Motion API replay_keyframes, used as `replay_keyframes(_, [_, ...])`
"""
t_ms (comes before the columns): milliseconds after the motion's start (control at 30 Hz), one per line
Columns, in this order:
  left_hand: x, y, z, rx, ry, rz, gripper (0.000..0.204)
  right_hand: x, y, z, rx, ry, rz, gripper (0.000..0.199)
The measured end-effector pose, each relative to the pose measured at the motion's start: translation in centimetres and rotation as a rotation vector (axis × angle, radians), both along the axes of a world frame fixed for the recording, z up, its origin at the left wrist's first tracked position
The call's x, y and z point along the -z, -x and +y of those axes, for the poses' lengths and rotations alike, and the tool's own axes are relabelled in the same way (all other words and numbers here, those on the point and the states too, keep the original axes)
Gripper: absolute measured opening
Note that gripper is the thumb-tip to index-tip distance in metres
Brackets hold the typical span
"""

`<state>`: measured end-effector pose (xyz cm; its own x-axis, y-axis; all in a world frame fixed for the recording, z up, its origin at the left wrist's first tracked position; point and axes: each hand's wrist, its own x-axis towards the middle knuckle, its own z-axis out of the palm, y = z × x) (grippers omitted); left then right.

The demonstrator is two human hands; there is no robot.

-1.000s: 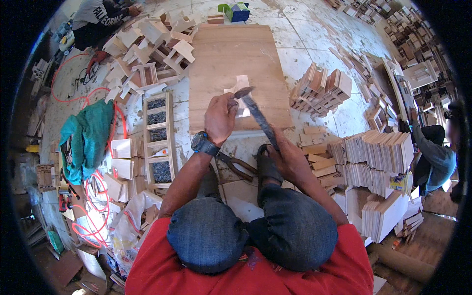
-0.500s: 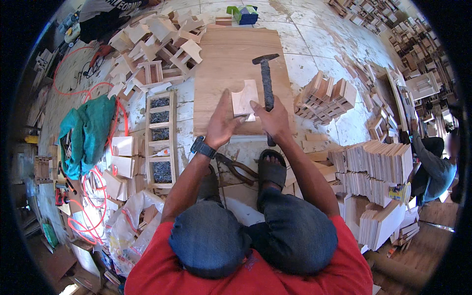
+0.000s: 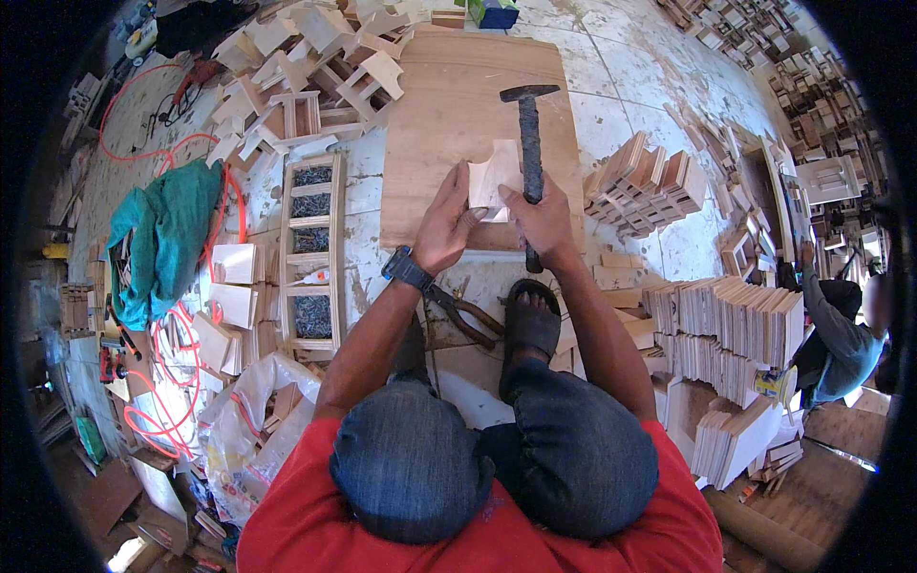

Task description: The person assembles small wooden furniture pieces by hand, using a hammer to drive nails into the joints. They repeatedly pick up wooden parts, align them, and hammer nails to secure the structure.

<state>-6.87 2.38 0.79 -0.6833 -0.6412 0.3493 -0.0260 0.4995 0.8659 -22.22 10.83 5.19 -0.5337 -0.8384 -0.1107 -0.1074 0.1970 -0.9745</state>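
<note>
Wooden curved piece (image 3: 494, 179) sits on the plywood board (image 3: 449, 105), pinched in the left hand (image 3: 446, 222) — the right hand (image 3: 544, 218) is closed around the hammer (image 3: 530, 143), head raised off the work. Nailing looks unfinished. Pliers (image 3: 465, 313), nail tray (image 3: 311, 250) and stacked wood pieces (image 3: 650, 181) crowd close.
</note>
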Motion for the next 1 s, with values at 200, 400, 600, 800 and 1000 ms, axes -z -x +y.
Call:
replay_keyframes(200, [0.2, 0.3, 0.2, -0.022, 0.028, -0.020, 0.064, -0.2, -0.2, 0.2, 0.043, -0.036, -0.027, 0.034])
replay_keyframes(400, [-0.2, 0.3, 0.1, -0.058, 0.142, -0.052, 0.063, 0.0, -0.2, 0.2, 0.014, -0.066, 0.027, 0.040])
replay_keyframes(600, [-0.6, -0.1, -0.4, -0.019, 0.150, -0.055, 0.058, -2.9, -0.9, 2.9, 0.066, -0.028, 0.524, 0.046])
replay_keyframes(800, [0.1, 0.0, -0.5, -0.012, 0.165, -0.029, 0.057, -8.0, -2.0, 10.9, 0.001, 0.064, 0.638, 0.061])
replay_keyframes(1000, [-0.1, 0.2, -0.7, -0.021, 0.150, -0.095, 0.054, -7.5, -2.1, 12.1, -0.338, -0.426, 0.652, 0.066])
